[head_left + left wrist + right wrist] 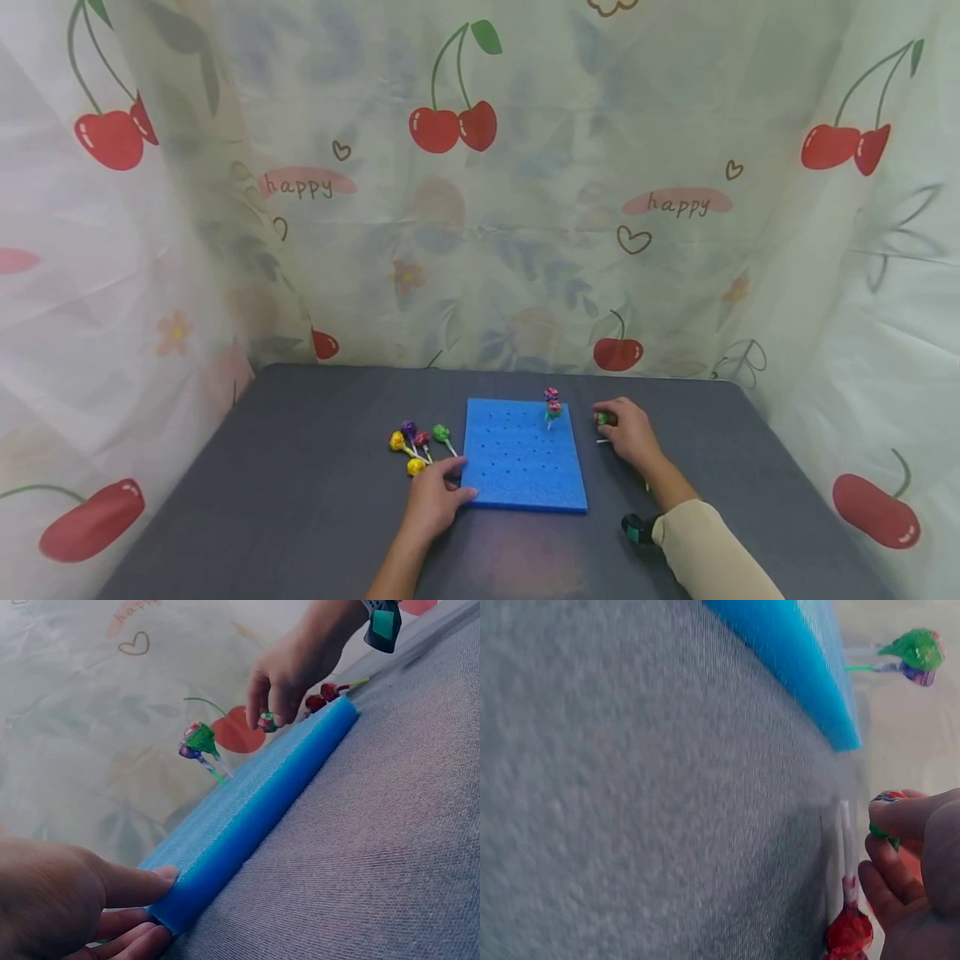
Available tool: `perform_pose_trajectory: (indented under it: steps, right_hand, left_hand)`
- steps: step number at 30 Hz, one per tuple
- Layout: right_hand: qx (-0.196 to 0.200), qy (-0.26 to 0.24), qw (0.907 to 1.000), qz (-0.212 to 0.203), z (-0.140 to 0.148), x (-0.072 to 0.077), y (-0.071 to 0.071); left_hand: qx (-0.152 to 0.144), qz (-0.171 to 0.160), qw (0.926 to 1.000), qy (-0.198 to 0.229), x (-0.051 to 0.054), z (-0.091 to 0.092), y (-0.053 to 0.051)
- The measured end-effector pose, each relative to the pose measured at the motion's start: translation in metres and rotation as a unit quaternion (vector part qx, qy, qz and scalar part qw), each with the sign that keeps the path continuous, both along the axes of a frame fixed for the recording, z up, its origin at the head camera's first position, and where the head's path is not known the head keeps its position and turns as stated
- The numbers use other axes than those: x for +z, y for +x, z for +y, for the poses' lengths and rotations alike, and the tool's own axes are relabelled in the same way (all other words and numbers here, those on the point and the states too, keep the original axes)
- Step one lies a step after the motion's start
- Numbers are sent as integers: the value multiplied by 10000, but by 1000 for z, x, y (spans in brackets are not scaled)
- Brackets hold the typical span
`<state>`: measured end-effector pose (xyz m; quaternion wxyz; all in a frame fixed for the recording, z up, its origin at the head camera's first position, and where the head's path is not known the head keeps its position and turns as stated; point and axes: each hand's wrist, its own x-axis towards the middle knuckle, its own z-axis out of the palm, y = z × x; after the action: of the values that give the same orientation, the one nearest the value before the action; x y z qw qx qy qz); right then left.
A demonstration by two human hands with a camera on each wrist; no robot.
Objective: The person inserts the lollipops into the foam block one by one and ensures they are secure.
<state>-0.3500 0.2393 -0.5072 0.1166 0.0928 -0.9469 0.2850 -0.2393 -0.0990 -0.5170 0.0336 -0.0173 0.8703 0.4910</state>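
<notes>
My left hand (433,498) pinches the near left corner of a blue foam board (517,471) dotted with small holes, its thumb on top and other fingers at the side. Right of the board, my right hand (632,429) holds a green-wrapped lollipop (602,418) by its head between thumb and fingers, its white stick sticking out to the left. Two lollipops stand in the board's far right part: a green one (554,410) and a purple-and-red one (551,393). In the right wrist view, a red lollipop (849,931) lies below the right hand.
Left of the board lie several lollipops, among them a green one (441,432), a purple one (408,428) and a yellow one (397,442). A black-and-teal device (637,528) is at the right wrist. A printed curtain (525,275) hangs behind the dark table (315,500).
</notes>
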Motion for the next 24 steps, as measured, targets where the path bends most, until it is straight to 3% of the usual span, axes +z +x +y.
perform_pose_trajectory:
  steps: [15, 24]
  right_hand:
    - [-9, -971, 9950, -241, -22, 7, 13]
    - [37, -1310, 9909, -295, -24, 11, 17]
  left_hand:
    - [-4, -26, 10000, 20, 0, 0, 0]
    - [59, -30, 10000, 6, 0, 1, 1]
